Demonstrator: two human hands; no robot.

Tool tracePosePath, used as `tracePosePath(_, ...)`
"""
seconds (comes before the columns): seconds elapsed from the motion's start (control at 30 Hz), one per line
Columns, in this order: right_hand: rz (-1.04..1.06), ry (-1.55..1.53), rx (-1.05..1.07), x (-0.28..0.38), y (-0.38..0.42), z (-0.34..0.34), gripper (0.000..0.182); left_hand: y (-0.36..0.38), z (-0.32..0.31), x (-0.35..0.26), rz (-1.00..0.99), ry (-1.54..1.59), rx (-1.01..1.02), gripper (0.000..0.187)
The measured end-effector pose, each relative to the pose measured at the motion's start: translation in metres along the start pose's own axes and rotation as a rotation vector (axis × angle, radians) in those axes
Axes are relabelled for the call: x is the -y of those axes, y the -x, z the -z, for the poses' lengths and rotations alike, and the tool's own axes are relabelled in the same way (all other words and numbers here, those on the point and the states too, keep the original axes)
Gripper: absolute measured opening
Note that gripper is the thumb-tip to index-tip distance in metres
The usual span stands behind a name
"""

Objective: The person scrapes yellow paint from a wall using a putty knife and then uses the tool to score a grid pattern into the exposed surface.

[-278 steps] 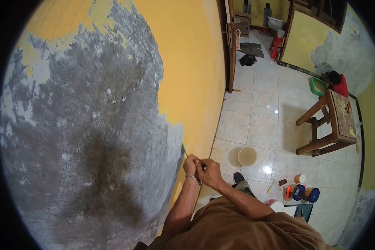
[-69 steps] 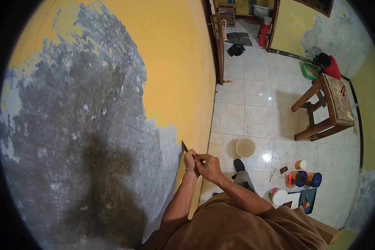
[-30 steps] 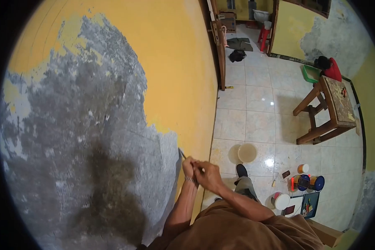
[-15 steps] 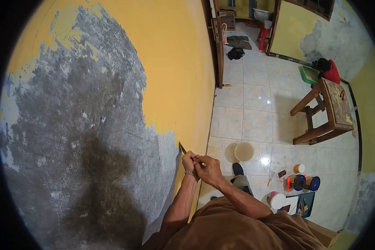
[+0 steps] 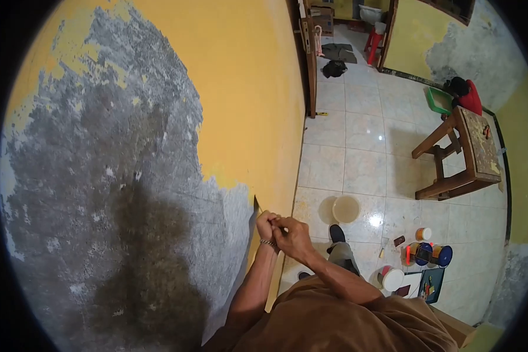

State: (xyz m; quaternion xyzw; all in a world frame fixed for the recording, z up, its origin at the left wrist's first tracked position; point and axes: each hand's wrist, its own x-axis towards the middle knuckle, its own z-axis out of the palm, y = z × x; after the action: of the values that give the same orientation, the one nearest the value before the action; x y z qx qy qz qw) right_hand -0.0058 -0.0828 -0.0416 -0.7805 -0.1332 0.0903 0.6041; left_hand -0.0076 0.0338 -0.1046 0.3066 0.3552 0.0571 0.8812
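A scraper (image 5: 257, 205) with a thin dark blade points up and left against the wall, at the lower edge of the yellow paint (image 5: 246, 117). My left hand (image 5: 267, 224), with a bracelet at the wrist, is closed around its handle. Over the handle end, my right hand (image 5: 293, 239) is closed too, pressed against the left. The handle is mostly hidden by my fingers. Left of the blade spreads bare grey plaster (image 5: 129, 152) with ragged paint edges and my shadow on it.
On the tiled floor stand a pale round bucket (image 5: 346, 209), paint tubs (image 5: 442, 256) and a dark tray (image 5: 432, 285) with tools. A wooden table (image 5: 479, 144) is at the right. Beyond it, a person in red (image 5: 473, 98) crouches near a green basin (image 5: 439, 101).
The scraper blade has tipped slightly more upright and shows more of its length. My hands stay together on it. The whole view has shifted slightly.
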Motion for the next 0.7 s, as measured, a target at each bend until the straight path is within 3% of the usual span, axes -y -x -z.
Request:
tracePosePath(0.03,-0.074,-0.011,0.014,0.002,0.002,0.006,0.016,0.020,-0.033,-0.004,0.005,-0.026,-0.142,0.023)
tracePosePath(0.17,0.085,0.063,0.053,0.007,0.013,0.013,0.017,0.023,-0.012,0.005,-0.100,0.070,-0.066,0.021)
tracePosePath(0.27,-0.006,-0.012,-0.015,-0.007,0.013,0.008,0.017,0.020,-0.019,0.008,-0.109,0.044,-0.067,0.021)
tracePosePath(0.6,0.021,-0.024,-0.083,0.009,0.009,0.014,0.015,0.029,-0.042,-0.004,-0.057,0.037,-0.101,0.021)
tracePosePath(0.7,0.028,-0.066,0.001,0.018,0.016,0.010,0.015,0.041,-0.032,-0.015,-0.119,0.073,-0.034,0.019)
